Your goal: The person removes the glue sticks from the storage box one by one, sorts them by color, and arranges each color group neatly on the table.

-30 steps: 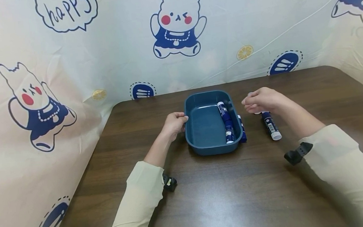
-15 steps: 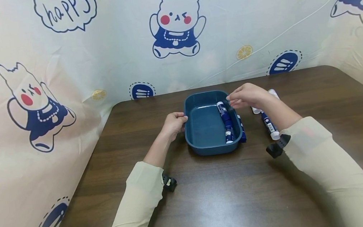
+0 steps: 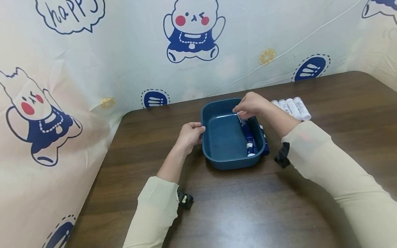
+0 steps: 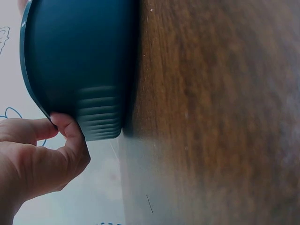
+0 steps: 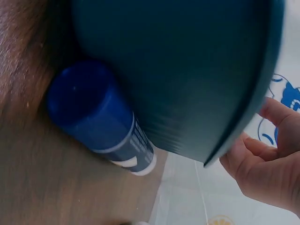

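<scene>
My left hand (image 3: 189,136) pinches the left rim of a dark teal plastic bin (image 3: 225,164), the grip showing closely in the left wrist view. Two dark blue glue sticks (image 3: 250,145) lie end to end along the bin's right side. Over the far right rim reaches my right hand (image 3: 251,105), fingertips at the white end of the farther stick. Whether they pinch it I cannot tell. Another glue stick (image 5: 108,117), with a blue cap, lies on the table against the bin's outer right wall.
Several white tubes (image 3: 291,108) lie side by side to the right, partly behind my right forearm. The brown wooden table (image 3: 227,212) meets a printed cloth backdrop (image 3: 121,48) at its back and left edges.
My right hand has moved left from beside the tubes to the inside of the bin's far right corner. The barcoded stick is now hidden by my right arm. My left hand stays put.
</scene>
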A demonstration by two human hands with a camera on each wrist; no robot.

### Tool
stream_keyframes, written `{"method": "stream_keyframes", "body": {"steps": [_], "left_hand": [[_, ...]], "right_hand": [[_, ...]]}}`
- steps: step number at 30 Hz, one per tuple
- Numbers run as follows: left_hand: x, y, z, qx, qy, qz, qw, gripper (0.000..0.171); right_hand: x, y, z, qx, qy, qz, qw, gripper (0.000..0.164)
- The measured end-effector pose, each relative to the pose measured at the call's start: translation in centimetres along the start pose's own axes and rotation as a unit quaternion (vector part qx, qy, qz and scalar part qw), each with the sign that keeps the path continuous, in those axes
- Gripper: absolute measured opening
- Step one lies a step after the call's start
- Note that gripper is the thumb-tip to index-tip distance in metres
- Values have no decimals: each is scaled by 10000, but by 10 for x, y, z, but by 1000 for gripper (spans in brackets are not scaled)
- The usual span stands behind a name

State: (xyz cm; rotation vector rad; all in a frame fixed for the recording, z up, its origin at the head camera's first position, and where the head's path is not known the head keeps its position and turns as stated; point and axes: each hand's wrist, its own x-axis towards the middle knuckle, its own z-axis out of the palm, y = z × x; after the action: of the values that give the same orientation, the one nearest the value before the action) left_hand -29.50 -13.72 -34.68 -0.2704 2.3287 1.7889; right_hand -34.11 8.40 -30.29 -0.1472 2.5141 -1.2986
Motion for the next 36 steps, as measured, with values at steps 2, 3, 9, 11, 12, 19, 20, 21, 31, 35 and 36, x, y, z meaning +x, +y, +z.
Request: {"method": "stream_keyframes", "body": {"steps": [2,3,9,11,12,19,20,21,31,35,36], "left_hand": [[0,1,0,2,3,7,10000,33],[0,1,0,7,2,7,10000,33],[0,1,0,9,-12,-7,10000,33],[0,1,0,2,-1,-7,10000,33],[0,1,0,-6,-5,-7,10000,33],[1,1,-1,-59,-35,-4,10000,33],[1,1,-1,-61,-38,8,10000,33],[1,1,-1,-62,-41,12,10000,34],[0,1,-1,-23,-62,-7,10000,35],[1,0,-1,-11,-58,-19,10000,34],[1,0,-1,-7,-57,-29,10000,34]], "right_hand": [[4,-1,3,-338,129,72,9993,33],[6,-1,5,-506,200,136,9984,31],[8,-6,13,-1655,611,176,9842,26],[7,-8,16,-2125,720,80,9745,24],[7,-8,17,-2359,752,36,9688,22],[9,-9,27,-3391,819,-73,9372,27],[9,-10,28,-3449,816,-52,9351,26],[10,-10,29,-3487,797,-26,9338,25],[15,-9,35,-3742,766,76,9242,26],[16,-8,37,-3777,793,61,9225,28],[16,-8,37,-3802,796,52,9214,28]]}}
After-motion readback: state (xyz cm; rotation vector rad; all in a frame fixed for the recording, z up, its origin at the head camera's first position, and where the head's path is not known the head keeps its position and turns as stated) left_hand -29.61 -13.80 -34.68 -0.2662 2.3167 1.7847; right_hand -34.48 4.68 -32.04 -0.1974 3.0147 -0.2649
